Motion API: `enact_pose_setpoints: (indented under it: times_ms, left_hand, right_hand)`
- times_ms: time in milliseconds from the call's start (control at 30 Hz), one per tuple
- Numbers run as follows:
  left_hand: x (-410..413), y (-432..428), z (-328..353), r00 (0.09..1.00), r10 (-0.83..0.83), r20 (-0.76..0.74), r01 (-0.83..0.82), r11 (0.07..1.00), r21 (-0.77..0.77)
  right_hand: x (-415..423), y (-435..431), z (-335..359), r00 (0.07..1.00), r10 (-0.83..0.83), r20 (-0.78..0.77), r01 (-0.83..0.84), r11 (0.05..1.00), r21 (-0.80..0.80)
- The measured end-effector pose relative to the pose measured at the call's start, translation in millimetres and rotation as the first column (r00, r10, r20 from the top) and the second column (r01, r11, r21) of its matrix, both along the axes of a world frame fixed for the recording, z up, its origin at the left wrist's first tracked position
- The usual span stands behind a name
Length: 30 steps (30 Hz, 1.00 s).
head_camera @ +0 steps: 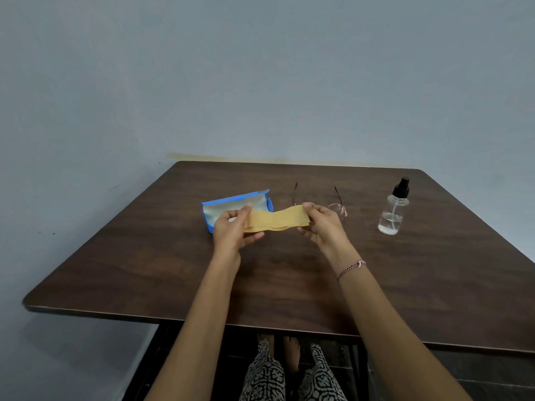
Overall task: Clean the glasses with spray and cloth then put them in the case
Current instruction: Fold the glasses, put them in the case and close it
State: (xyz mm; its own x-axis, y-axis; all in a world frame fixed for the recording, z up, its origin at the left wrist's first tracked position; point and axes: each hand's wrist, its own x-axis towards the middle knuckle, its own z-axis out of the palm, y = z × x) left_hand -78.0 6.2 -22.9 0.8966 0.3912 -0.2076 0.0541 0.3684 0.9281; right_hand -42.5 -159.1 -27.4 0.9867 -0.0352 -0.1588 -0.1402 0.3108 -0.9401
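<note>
Glasses point(337, 209) lenses partly hidden behind cloth point(275, 221) (shape probably round); case point(234, 198) front covered.

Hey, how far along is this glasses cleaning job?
Early. Done: the blue hard case lies open. In hand: the left hand and right hand pinch the tan rectangular cloth stretched between them. Left: the thin-framed glasses and clear black-topped spray bottle sit unheld; spraying, wiping, casing seemingly remain.

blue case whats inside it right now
The open blue case shows only pale lining. The left hand and the cloth cover its near part, so that is unseen. The glasses lie outside it on the table.
</note>
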Motion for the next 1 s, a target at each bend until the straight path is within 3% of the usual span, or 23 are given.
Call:
enact_pose_setpoints:
  times_ms: [133,333,467,567,900,1000]
  left_hand:
    - [2.9,20.9,-0.3,0.993,0.113,0.024,-0.114,0.992,0.055]
    - [17.3,51.2,-9.2,0.979,0.205,0.002,-0.199,0.95,0.239]
    - [24.8,59.6,-11.8,0.955,0.295,0.023,-0.275,0.858,0.433]
    - [29.4,60.4,-10.8,0.942,0.331,0.049,-0.302,0.779,0.549]
    - [34.3,58.4,-24.6,0.904,0.327,0.274,-0.415,0.529,0.74]
    - [36.8,59.8,-29.8,0.892,0.361,0.271,-0.406,0.381,0.831]
  right_hand:
    - [11.0,26.6,0.8,0.999,0.025,0.039,-0.022,0.998,-0.06]
    - [39.7,55.0,-2.3,0.989,0.089,0.119,-0.047,0.947,-0.317]
    - [48.7,66.0,-2.1,0.964,0.103,0.244,0.059,0.816,-0.575]
    - [54.7,72.1,-4.1,0.941,0.098,0.323,0.157,0.721,-0.675]
    - [66.0,79.9,-22.4,0.896,0.096,0.434,0.297,0.596,-0.746]
    - [69.4,80.0,-28.1,0.885,0.122,0.45,0.335,0.505,-0.796]
